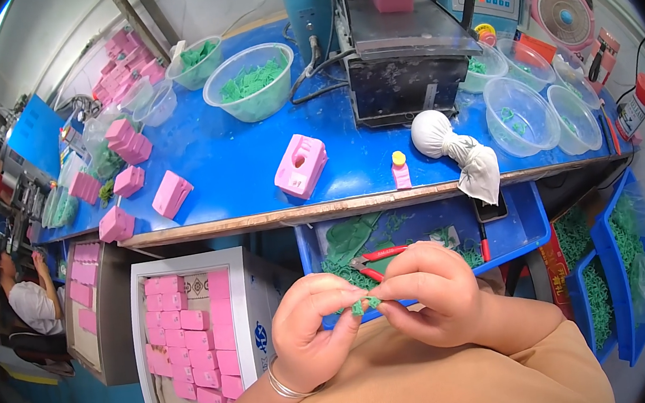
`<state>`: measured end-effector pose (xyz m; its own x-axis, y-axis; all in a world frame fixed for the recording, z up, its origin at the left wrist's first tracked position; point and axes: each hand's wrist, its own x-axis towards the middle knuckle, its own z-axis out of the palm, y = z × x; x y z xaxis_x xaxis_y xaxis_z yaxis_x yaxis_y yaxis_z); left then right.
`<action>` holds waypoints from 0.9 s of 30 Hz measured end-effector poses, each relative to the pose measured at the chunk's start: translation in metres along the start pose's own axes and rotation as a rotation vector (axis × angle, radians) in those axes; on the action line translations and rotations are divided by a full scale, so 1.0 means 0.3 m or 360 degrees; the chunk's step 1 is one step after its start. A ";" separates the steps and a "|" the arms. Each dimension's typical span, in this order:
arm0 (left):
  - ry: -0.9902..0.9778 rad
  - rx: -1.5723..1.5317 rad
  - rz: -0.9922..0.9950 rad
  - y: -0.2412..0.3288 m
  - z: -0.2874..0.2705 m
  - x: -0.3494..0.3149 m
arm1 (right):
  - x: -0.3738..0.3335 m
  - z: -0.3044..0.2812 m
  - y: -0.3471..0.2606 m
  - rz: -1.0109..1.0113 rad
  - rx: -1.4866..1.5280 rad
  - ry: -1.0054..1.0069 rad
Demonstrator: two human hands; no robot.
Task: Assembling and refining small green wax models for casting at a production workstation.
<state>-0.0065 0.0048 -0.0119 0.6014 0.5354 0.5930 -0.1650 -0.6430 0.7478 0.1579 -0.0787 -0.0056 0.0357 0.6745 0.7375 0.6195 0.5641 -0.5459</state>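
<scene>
My left hand (315,334), with a silver bangle at its wrist, and my right hand (433,296) are close together over the front edge of a blue tray (517,236). Both are closed, thumb and finger pinching a small green moulded piece (360,307) between them. Its full shape is partly covered by the fingertips. Just beyond the hands, red-handled cutting pliers (383,255) lie in the tray among many green pieces (339,273).
On the blue bench (232,176) stand a pink mould block (301,166), a white cloth pouch (443,140), a small yellow-topped pink item (401,170), bowls (253,82) and a black press (401,57). A box of pink blocks (245,322) is at left; green-filled blue trays (622,279) at right.
</scene>
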 end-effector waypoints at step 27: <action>0.0022 0.0186 0.0102 0.013 -0.001 0.011 | 0.000 0.010 -0.001 0.0139 0.0054 0.0008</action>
<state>-0.0054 0.0044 -0.0069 0.5814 0.4982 0.6433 -0.1102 -0.7351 0.6689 0.1554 -0.0774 -0.0066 0.0925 0.7193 0.6885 0.5871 0.5191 -0.6212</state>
